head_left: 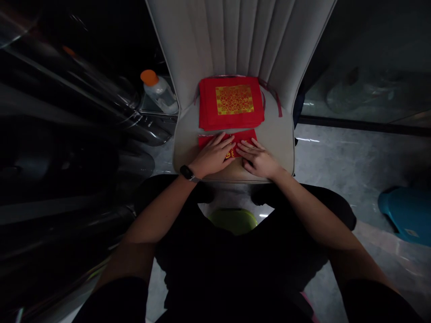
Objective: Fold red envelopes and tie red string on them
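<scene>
A small red sheet with gold print lies near the front edge of a grey chair seat. Flat on its left part rests my left hand, fingers spread. My right hand presses on the right part with its fingers stretched out, the fingertips close to those of the left. Both hands hide much of the sheet. Just behind them sits a stack of red pieces, its top one bearing a gold patterned square.
Dark red ribbon lies behind the stack, before the ribbed backrest. A bottle with an orange cap stands left of the chair. On the floor are a green object under the seat and a blue one at right.
</scene>
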Available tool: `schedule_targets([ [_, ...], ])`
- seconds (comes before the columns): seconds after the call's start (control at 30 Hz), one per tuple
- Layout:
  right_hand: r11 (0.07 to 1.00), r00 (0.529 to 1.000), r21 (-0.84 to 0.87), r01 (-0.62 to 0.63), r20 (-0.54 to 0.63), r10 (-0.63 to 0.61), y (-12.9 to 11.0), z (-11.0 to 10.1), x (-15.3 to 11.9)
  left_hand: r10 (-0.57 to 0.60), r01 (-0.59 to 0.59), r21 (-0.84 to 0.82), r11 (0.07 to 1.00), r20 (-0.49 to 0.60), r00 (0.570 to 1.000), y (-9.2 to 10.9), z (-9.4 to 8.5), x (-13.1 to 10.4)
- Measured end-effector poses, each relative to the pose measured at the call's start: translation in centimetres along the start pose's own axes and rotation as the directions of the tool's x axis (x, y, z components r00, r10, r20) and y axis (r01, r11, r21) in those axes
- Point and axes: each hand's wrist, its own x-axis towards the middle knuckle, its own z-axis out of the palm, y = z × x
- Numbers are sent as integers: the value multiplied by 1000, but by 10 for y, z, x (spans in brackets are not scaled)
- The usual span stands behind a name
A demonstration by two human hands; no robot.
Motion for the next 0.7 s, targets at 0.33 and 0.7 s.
schedule_targets([
  [0.33, 997, 998, -42, -59, 3, 59, -5, -6, -10, -4, 4, 45, 999, 8, 1000, -1, -2, 3],
  [0.7, 994, 996, -66, -88, -7, 88, -8, -2, -11, -30, 30, 35, 999, -5, 1000, 2, -2, 5],
])
